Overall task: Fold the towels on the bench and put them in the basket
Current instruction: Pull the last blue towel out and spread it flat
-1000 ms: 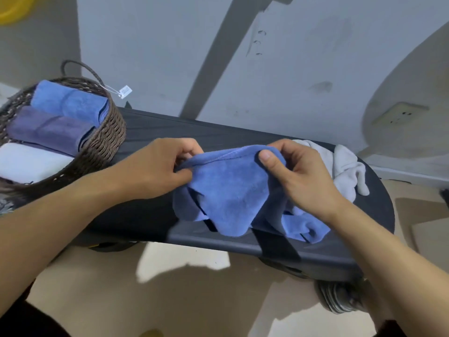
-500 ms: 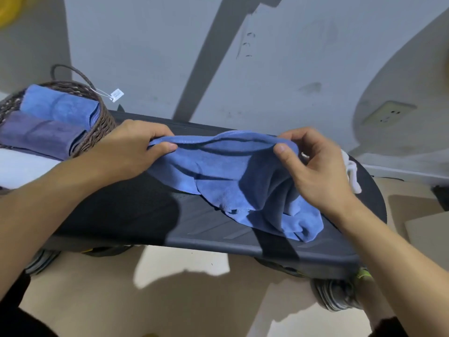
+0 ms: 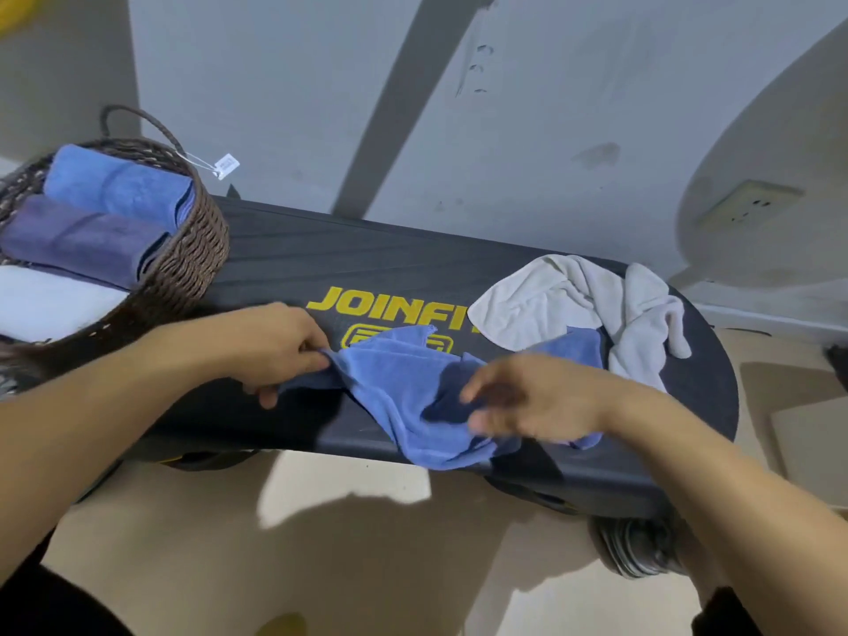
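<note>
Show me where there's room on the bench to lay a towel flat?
Bare bench lies between the basket and the white towel, behind the yellow lettering. The right end is crowded: the white towel, the blue towel and both hands.

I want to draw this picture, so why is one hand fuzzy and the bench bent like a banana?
Head view: the right hand is smeared by motion blur, while the left hand pinching the blue towel looks sharper; the wide-angle lens curves the bench; the arms throw dark shadows on the bench and floor.
</note>
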{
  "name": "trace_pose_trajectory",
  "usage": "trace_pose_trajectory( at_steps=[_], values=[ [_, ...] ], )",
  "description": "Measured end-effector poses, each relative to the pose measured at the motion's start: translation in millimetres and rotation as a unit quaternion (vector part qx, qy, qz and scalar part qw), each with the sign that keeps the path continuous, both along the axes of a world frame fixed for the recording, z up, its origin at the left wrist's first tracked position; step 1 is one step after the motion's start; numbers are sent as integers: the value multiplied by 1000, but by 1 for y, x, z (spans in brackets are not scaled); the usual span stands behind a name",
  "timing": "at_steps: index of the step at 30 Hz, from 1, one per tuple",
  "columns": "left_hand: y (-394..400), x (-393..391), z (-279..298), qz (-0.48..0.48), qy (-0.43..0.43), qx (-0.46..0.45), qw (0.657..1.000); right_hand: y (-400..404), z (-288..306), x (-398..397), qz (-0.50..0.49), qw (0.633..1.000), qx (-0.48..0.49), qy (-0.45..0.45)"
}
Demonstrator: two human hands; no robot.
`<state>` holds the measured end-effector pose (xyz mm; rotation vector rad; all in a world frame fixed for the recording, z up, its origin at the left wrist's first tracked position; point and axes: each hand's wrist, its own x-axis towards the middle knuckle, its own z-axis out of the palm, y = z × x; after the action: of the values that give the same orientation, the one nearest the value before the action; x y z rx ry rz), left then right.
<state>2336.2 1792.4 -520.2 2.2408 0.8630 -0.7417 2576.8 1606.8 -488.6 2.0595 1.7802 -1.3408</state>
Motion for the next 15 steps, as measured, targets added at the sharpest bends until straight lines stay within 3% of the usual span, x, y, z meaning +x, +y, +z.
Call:
trace_pose_trajectory(
  at_steps=[2, 4, 9, 12, 15],
  values=[
    [-12, 3, -14, 61, 2, -86, 994, 7, -5, 21, -70, 988, 98, -95],
    [-21, 6, -26, 122, -36, -123, 984, 11, -15, 34, -106, 976, 123, -144],
    [-37, 8, -48, 173, -111, -116, 972, 3, -58, 24, -65, 995, 9, -76],
    [-47, 10, -53, 230, -147, -145, 951, -3, -77, 8, -20, 990, 62, -127],
    [-52, 11, -52, 235, -151, -101, 955, -1, -78, -4, -75, 992, 98, -36]
  ],
)
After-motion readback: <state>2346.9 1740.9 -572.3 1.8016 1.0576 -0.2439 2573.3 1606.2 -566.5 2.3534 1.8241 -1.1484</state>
